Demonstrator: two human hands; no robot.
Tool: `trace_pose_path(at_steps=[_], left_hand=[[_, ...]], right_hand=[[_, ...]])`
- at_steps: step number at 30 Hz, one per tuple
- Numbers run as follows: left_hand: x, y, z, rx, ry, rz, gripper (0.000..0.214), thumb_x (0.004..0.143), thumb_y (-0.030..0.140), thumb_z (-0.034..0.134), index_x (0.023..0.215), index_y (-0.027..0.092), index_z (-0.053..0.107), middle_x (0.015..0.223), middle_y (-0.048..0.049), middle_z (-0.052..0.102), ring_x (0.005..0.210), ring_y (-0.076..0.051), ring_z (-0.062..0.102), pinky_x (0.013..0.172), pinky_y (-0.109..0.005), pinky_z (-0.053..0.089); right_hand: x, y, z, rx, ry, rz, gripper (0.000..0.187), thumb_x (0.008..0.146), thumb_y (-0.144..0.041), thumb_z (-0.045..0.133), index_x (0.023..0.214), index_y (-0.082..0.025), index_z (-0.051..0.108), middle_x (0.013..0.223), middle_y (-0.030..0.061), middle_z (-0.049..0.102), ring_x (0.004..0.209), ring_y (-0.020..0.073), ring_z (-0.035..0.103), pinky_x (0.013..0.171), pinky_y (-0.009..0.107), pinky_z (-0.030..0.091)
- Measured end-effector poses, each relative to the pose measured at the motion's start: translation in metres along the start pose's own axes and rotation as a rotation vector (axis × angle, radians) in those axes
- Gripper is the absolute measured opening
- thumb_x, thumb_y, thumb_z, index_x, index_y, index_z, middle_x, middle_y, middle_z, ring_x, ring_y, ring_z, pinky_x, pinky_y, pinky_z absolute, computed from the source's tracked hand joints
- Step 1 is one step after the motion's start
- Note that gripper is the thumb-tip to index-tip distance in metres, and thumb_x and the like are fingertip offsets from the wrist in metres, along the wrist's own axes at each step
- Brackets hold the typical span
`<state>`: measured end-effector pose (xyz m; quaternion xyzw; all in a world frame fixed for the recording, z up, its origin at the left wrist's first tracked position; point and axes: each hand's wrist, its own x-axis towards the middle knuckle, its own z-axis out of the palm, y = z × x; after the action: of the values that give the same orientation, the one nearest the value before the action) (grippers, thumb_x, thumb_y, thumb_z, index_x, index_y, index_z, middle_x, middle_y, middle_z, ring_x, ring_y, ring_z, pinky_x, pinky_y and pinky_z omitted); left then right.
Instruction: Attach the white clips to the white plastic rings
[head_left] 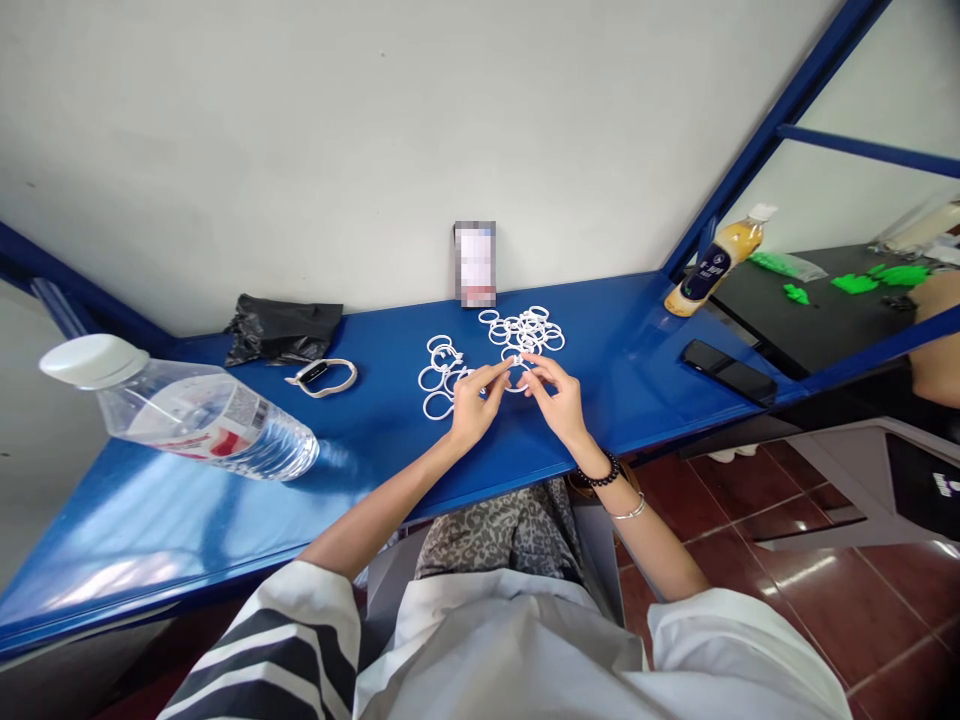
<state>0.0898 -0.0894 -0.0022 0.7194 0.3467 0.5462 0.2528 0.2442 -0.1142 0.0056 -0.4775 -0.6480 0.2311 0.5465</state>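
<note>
Between my two hands is a white plastic ring (pixel 516 389), held above the blue table at its middle. My left hand (pixel 478 400) pinches the ring's left side with thumb and forefinger. From the other side my right hand (pixel 553 392) grips it near the top, fingers closed. A pile of white rings (pixel 525 328) lies just beyond my hands. A smaller group of white rings (pixel 439 376) spreads out beside my left hand, some partly hidden behind it. Dark beads and a silver bangle circle my right wrist.
On the blue table (pixel 375 420), a large water bottle (pixel 217 425), a black plastic bag (pixel 281 328) and a pale wristband (pixel 324 377) are at the left. A phone (pixel 475 265) leans on the wall. Rightward are a juice bottle (pixel 712 268) and a dark phone (pixel 727 372).
</note>
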Motion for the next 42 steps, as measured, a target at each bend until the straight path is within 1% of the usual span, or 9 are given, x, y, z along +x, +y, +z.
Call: trace_pose_path(at_steps=[7, 15, 20, 26, 30, 42], left_hand=[[-0.0001, -0.0016, -0.0003, -0.009, -0.013, -0.007, 0.029, 0.094, 0.033, 0.053, 0.110, 0.018, 0.072, 0.069, -0.0024, 0.068, 0.050, -0.010, 0.051, 0.055, -0.024, 0.044], [0.0003, -0.0014, -0.0007, -0.013, -0.035, -0.003, 0.029, 0.094, 0.032, 0.051, 0.105, 0.017, 0.073, 0.068, -0.0026, 0.068, 0.052, -0.010, 0.052, 0.055, -0.024, 0.044], [-0.0002, -0.0020, -0.0008, -0.003, -0.055, -0.007, 0.029, 0.094, 0.031, 0.051, 0.104, 0.017, 0.074, 0.068, -0.0024, 0.068, 0.052, -0.010, 0.051, 0.056, -0.023, 0.044], [-0.0009, -0.0056, -0.0002, -0.001, -0.051, 0.033, 0.027, 0.093, 0.026, 0.052, 0.106, 0.017, 0.074, 0.067, -0.0020, 0.068, 0.054, -0.010, 0.053, 0.056, -0.022, 0.044], [-0.0012, -0.0072, 0.0003, -0.008, -0.042, 0.064, 0.026, 0.093, 0.024, 0.053, 0.106, 0.015, 0.074, 0.066, -0.0019, 0.068, 0.053, -0.009, 0.052, 0.055, -0.021, 0.043], [-0.0015, -0.0077, 0.0012, 0.006, -0.027, 0.071, 0.026, 0.093, 0.025, 0.053, 0.105, 0.015, 0.074, 0.065, -0.0014, 0.067, 0.051, -0.008, 0.051, 0.054, -0.020, 0.043]], right_hand=[[0.0003, 0.0033, -0.0003, 0.006, -0.004, -0.008, 0.031, 0.092, -0.037, 0.054, 0.116, -0.024, 0.069, 0.080, 0.0027, 0.073, 0.060, 0.0146, 0.063, 0.067, 0.031, 0.057], [0.0000, 0.0055, -0.0013, 0.005, -0.022, 0.002, 0.033, 0.093, -0.038, 0.052, 0.117, -0.024, 0.069, 0.077, 0.0025, 0.072, 0.060, 0.0147, 0.062, 0.067, 0.031, 0.056], [0.0006, 0.0063, -0.0026, -0.008, -0.037, -0.024, 0.034, 0.094, -0.037, 0.050, 0.116, -0.022, 0.070, 0.077, 0.0025, 0.071, 0.058, 0.0137, 0.060, 0.065, 0.030, 0.055], [0.0015, 0.0067, -0.0040, -0.022, -0.058, -0.070, 0.033, 0.095, -0.032, 0.049, 0.118, -0.021, 0.070, 0.075, 0.0017, 0.067, 0.057, 0.0121, 0.058, 0.065, 0.028, 0.052], [0.0014, 0.0071, -0.0043, -0.042, -0.067, -0.081, 0.033, 0.095, -0.032, 0.049, 0.119, -0.020, 0.069, 0.074, 0.0016, 0.067, 0.057, 0.0113, 0.057, 0.064, 0.026, 0.052], [0.0013, 0.0061, -0.0030, -0.042, -0.057, -0.089, 0.032, 0.095, -0.030, 0.049, 0.117, -0.019, 0.070, 0.074, 0.0022, 0.068, 0.057, 0.0113, 0.058, 0.064, 0.026, 0.052]])
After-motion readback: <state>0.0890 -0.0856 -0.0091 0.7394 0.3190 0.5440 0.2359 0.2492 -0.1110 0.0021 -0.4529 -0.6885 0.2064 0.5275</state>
